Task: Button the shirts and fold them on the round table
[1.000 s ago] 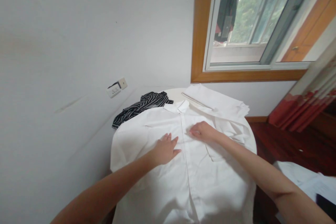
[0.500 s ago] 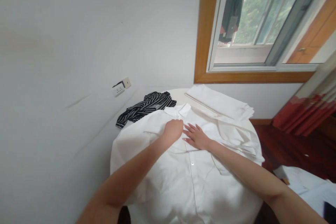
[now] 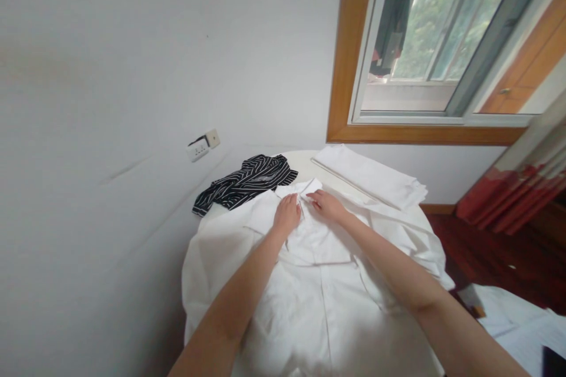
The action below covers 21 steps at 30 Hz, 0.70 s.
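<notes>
A white button-up shirt (image 3: 305,294) lies front side up, spread over a round table, its collar (image 3: 313,186) toward the wall. Just below the collar, my left hand (image 3: 287,213) has its fingers bent together on the left front edge of the shirt. My right hand (image 3: 328,206) pinches the cloth by the right collar point, thumb and fingers close together. Between the two hands the neck opening shows a narrow gap. The exact grip under the fingertips is partly hidden.
A black-and-white striped garment (image 3: 247,179) lies at the table's back left, and a folded white cloth (image 3: 369,174) at the back right. The wall with a socket (image 3: 198,150) borders the left. White papers (image 3: 517,318) sit low on the right, near a red-and-white curtain (image 3: 504,200).
My right hand has gone from lying spread on the shirt to pinching near the collar. My left hand has loosened from a fist and shifted slightly left. The shirt's neck opening has parted a little.
</notes>
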Available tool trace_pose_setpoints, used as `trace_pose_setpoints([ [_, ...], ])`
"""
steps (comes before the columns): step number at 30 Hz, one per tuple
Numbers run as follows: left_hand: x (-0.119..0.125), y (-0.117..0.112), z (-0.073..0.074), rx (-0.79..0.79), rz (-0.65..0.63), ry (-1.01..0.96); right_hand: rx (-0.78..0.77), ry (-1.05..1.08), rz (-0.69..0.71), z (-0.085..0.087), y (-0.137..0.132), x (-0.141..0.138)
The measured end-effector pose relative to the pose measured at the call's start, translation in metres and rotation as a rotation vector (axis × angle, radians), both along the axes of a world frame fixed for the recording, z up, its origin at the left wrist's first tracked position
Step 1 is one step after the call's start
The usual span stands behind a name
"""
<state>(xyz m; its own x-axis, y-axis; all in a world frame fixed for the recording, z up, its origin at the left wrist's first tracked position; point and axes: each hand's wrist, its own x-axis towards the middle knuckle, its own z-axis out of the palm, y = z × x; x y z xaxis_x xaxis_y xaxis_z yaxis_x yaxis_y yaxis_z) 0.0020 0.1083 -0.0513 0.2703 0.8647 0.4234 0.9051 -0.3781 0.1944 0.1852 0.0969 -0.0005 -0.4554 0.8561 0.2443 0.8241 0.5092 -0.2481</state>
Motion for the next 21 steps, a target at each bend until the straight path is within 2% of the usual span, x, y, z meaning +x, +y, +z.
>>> trace_pose_setpoints([
  [2, 0.001, -0.001, 0.003, -0.016, 0.001, 0.002, 0.019, -0.051, -0.091, -0.003, 0.020, -0.010],
  [5, 0.002, 0.000, 0.012, -0.041, -0.008, 0.040, 0.026, -0.093, -0.159, -0.017, 0.038, -0.020],
  [9, 0.001, 0.015, 0.026, -0.055, 0.049, 0.066, 0.063, -0.063, -0.167, -0.033, 0.044, -0.020],
  [11, -0.001, 0.026, 0.028, -0.048, 0.087, 0.053, 0.090, 0.002, -0.162, -0.037, 0.045, -0.018],
  [14, -0.007, 0.040, 0.021, -0.001, 0.039, -0.024, 0.096, 0.121, -0.156, -0.039, 0.047, -0.014],
  [17, -0.014, 0.051, 0.008, 0.009, -0.123, -0.160, 0.078, 0.242, -0.147, -0.042, 0.051, -0.010],
  [21, -0.018, 0.063, -0.003, -0.071, -0.286, -0.258, 0.075, 0.367, -0.092, -0.045, 0.057, -0.007],
])
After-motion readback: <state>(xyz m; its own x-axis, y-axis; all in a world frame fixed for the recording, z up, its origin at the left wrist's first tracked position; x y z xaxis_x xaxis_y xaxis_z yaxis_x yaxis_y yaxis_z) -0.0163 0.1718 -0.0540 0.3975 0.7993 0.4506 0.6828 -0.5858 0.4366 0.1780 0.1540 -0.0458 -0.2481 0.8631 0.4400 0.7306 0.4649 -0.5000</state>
